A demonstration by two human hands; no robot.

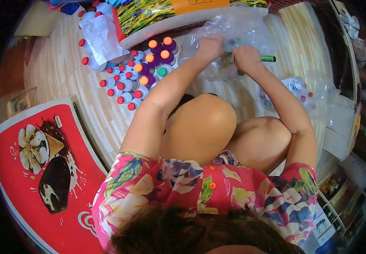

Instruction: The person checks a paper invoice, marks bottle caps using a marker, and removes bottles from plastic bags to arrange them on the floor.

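Observation:
Both of my arms reach forward to a clear plastic wrap (250, 23) on the floor, with bottles partly visible inside it. My left hand (211, 47) is closed on the wrap at its near side. Close beside it, my right hand (246, 59) is also closed on the wrap, its fingers mostly hidden. A green marker-like stick (268, 59) juts out to the right of that hand; whether the hand grips it I cannot tell. Left of my arms stand several small bottles with red caps (124, 86), purple bottles with orange caps (169, 44) and a green-capped bottle (162, 71).
A colourful sack (149, 19) lies at the far side. A paper sheet (102, 38) rests on larger red-capped bottles. To the right are another wrapped bottle pack (291, 91) and a cardboard box (339, 127). A red ice-cream freezer (13, 169) stands at left.

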